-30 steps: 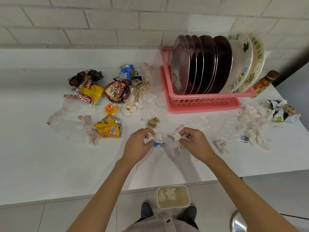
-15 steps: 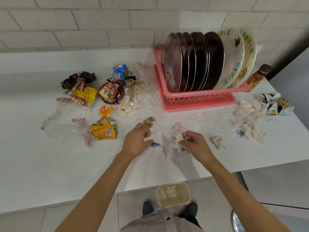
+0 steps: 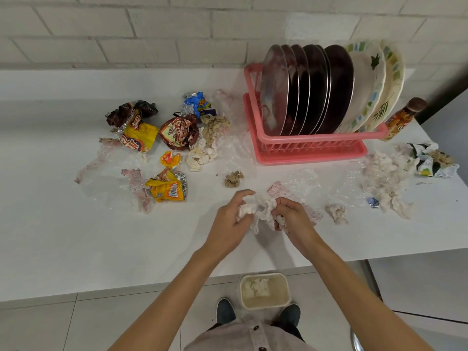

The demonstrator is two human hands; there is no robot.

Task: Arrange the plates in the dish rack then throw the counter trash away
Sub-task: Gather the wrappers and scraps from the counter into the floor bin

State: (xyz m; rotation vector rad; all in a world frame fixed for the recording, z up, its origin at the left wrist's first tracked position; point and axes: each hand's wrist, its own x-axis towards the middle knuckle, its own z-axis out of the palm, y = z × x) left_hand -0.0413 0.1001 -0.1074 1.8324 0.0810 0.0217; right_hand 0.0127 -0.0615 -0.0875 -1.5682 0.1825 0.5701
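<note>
Both hands meet over the front middle of a white counter (image 3: 50, 236), gripping the same wad of crumpled white tissue (image 3: 262, 207). The left hand (image 3: 229, 224) curls its fingers and thumb round the tissue's left end. The right hand (image 3: 293, 221) clutches the right end, and a strand of tissue hangs down between the two.

Directly below, on the tiled floor, stands a small beige bin (image 3: 264, 306) with white tissue already inside, set between the person's dark shoes.

More trash lies across the counter. Just beyond the hands sit a small brown paper wad (image 3: 233, 178) and a piece of clear plastic film (image 3: 301, 183). To the left lie a yellow snack wrapper (image 3: 168, 190), a small orange wrapper (image 3: 171, 159), a larger sheet of clear plastic (image 3: 109, 173), a red-brown wrapper (image 3: 179, 133), a yellow and dark brown wrapper (image 3: 138, 135) and a blue wrapper (image 3: 197, 105). To the right lie a small tissue scrap (image 3: 336, 212), a tiny blue scrap (image 3: 373, 202), a pile of shredded tissue (image 3: 385, 178) and a green and white wrapper (image 3: 430, 160).

At the back right, a pink dish rack (image 3: 316, 145) on its matching tray holds the plates upright in a row: steel plates (image 3: 276, 92) at the left, two patterned cream plates (image 3: 372, 84) at the right. A brown-capped bottle (image 3: 402, 117) leans just beside the rack's right end. A pale brick wall rises behind.
</note>
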